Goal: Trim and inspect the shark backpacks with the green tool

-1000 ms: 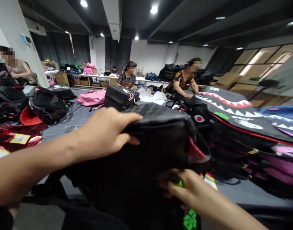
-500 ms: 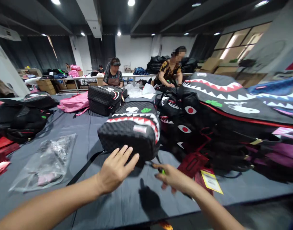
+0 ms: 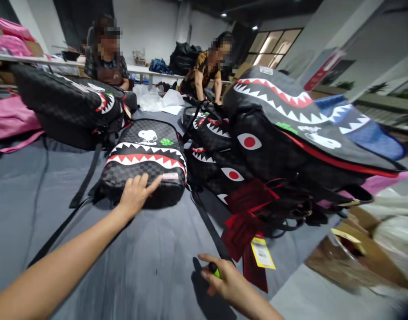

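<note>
A black checkered backpack [image 3: 147, 138] lies on the grey cloth-covered table, its front panel facing up. It bears a red-and-white shark mouth, a white cartoon dog and a green patch. My left hand [image 3: 137, 191] rests on its near end with fingers stretched out, the index finger by a small pale label [image 3: 170, 176]. Lower right, my right hand [image 3: 224, 278] is curled around a small black-and-green tool [image 3: 214, 269], whose working end I cannot make out. Black straps [image 3: 209, 218] trail from the backpack onto the cloth.
A pile of shark-mouth backpacks [image 3: 277, 102] stands at right, dark red tags [image 3: 239, 231] and a yellow-and-white tag [image 3: 262, 253] hanging beside it. Another black backpack [image 3: 64, 102] and a pink bag [image 3: 12, 118] lie at left. Two people work beyond; an open carton [image 3: 360, 249] is lower right.
The view has swung right and closer. The backpack's printed front now faces up more, with my left hand at its near end. My right hand has drawn back from it, still holding the tool.
</note>
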`<state>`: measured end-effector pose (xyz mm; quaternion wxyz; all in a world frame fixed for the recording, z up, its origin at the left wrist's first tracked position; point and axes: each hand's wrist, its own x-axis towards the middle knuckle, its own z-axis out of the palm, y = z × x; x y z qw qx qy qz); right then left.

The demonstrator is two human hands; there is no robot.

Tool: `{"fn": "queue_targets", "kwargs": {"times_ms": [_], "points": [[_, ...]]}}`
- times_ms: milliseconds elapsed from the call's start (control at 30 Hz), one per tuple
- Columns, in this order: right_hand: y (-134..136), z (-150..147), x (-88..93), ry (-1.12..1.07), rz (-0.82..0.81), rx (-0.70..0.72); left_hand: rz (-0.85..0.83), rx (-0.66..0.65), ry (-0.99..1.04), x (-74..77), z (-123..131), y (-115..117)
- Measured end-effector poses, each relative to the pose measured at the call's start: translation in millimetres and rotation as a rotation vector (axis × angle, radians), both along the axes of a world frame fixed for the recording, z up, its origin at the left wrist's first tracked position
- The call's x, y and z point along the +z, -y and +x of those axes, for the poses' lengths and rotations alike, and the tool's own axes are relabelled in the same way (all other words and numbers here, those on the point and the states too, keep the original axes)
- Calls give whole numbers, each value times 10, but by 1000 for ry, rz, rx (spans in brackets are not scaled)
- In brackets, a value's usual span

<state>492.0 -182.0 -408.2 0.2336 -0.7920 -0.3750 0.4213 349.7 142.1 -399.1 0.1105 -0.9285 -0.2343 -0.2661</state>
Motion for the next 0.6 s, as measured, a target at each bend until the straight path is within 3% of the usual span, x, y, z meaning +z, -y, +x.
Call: {"fn": "queue_targets", "kwargs": {"times_ms": [67,133,200,267,333,400,467,533,600], "points": [[2,123,39,59,40,61,-64,120,26,140,383,-348],[64,288,194,281,206,89,-95,243,42,300,712,-632],[137,474,507,686,458,45,-105,230,5,349,875,-732],[129,665,957,1153,651,-56,-142,128,-80,224,820,-577],[-31,856,1446,1553,666,-157,-239,62,-159,-35,556,-183],[-323,1046,1856,1731,610,-205,-382,39,-186,-336,129,356],[-652,1219,2122,1650,391,-335,-493,16,-112,-614,-409,920],[-900,1341,2258,1365,213,-372,-569,-33,-4,-861,-1000,1413],[-1003,1363,2332,1338,239,-340,-606,-6,145,-1096,-1579,1787]]}}
